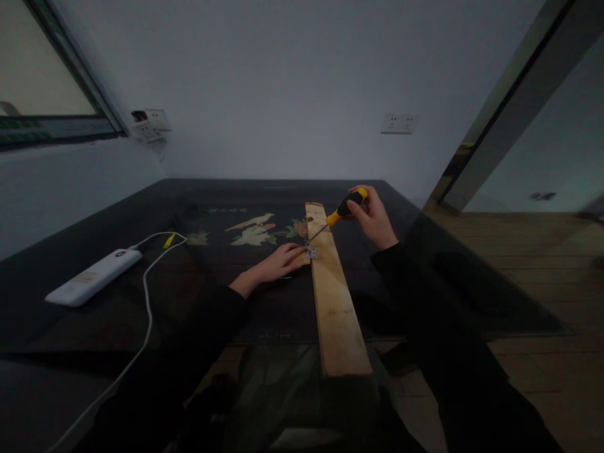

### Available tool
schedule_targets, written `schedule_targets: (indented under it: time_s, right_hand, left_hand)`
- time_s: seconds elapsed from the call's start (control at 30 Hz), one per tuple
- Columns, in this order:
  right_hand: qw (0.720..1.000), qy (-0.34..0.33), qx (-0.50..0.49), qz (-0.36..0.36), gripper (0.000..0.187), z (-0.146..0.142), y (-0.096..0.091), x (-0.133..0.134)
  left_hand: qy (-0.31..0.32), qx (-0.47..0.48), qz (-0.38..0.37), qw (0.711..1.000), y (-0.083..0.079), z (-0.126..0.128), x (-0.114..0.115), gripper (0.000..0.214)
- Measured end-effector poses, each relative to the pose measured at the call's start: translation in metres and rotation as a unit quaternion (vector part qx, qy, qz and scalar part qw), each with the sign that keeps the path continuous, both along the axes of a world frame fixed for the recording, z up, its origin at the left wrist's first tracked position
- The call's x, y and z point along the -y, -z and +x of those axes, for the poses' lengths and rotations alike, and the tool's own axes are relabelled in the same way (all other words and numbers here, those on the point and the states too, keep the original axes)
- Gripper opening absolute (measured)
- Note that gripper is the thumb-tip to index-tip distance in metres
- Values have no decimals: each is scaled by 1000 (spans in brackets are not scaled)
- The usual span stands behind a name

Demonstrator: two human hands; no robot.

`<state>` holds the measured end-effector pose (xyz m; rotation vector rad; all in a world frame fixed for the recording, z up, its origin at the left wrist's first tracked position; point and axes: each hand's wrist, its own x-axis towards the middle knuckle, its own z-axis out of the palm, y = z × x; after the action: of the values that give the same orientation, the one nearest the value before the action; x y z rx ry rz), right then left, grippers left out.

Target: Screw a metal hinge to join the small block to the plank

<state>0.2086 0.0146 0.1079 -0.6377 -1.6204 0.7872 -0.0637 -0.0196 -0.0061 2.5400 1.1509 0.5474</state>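
A long, pale wooden board runs lengthwise over the dark table, its near end sticking out past the front edge. A small metal hinge lies at the board's left edge, partly covered by fingers. My left hand is closed at the hinge, fingertips pressed together on it, with a bit of another wood piece showing under the fingers. My right hand is wrapped round the yellow and black handle of a screwdriver. Its shaft slants down to the left, the tip meeting the hinge area beside my left fingertips.
On the left of the table lies a white power bank. A white cable with a yellow tag runs from it over the front edge. Behind the table stands a wall with sockets. Wooden floor shows at right.
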Motion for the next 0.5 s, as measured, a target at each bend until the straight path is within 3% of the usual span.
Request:
schedule_targets:
  time_s: [0.5]
  right_hand:
    - [972, -69, 204, 92, 33, -31, -47, -11]
  left_hand:
    - [-12, -9, 4, 1000, 3, 0, -1, 53]
